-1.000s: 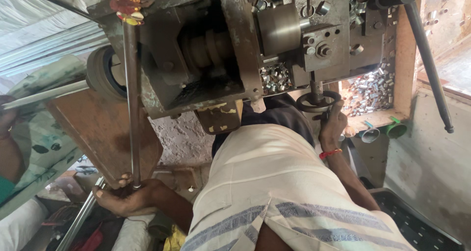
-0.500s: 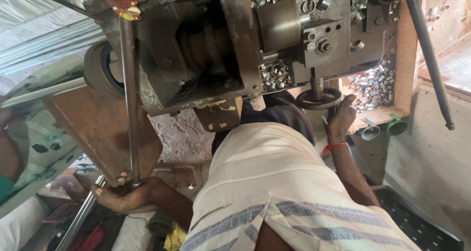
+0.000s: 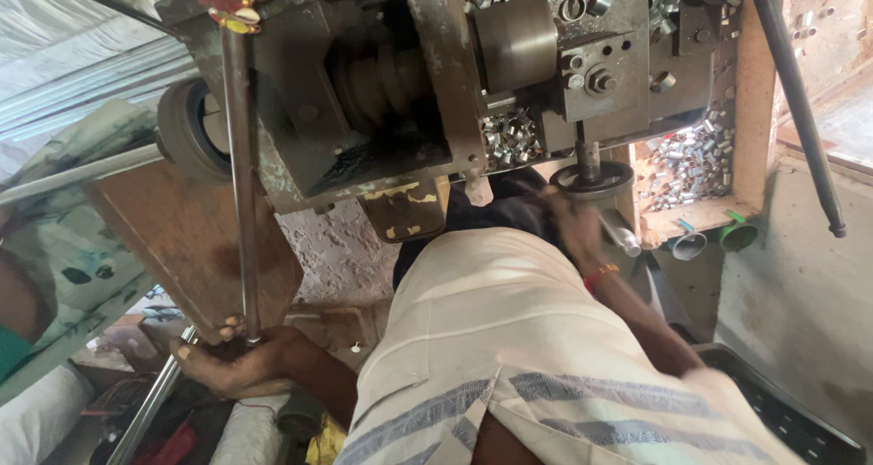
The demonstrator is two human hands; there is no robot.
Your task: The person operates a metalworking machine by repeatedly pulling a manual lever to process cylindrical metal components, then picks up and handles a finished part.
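Note:
My left hand (image 3: 238,360) is closed around the lower end of a long steel rod (image 3: 240,183) that runs up into the old grey lathe-like machine (image 3: 382,83). Reaching up past my white striped shirt, my right hand (image 3: 575,224) is blurred, with its fingers on the lower rim of a small round handwheel (image 3: 593,180) under the machine's tool block. A red band sits on that wrist. Piles of small shiny metal rings (image 3: 509,136) lie inside the machine.
A wooden tray (image 3: 746,110) at the right holds more metal rings. A long dark lever (image 3: 800,110) slants down at the far right. A rusty plate (image 3: 182,238) stands beside the rod. Another person's arm and patterned cloth (image 3: 55,247) are at the left edge.
My right hand has shifted slightly left along the handwheel's rim and is blurred. My left hand keeps its hold on the rod's end.

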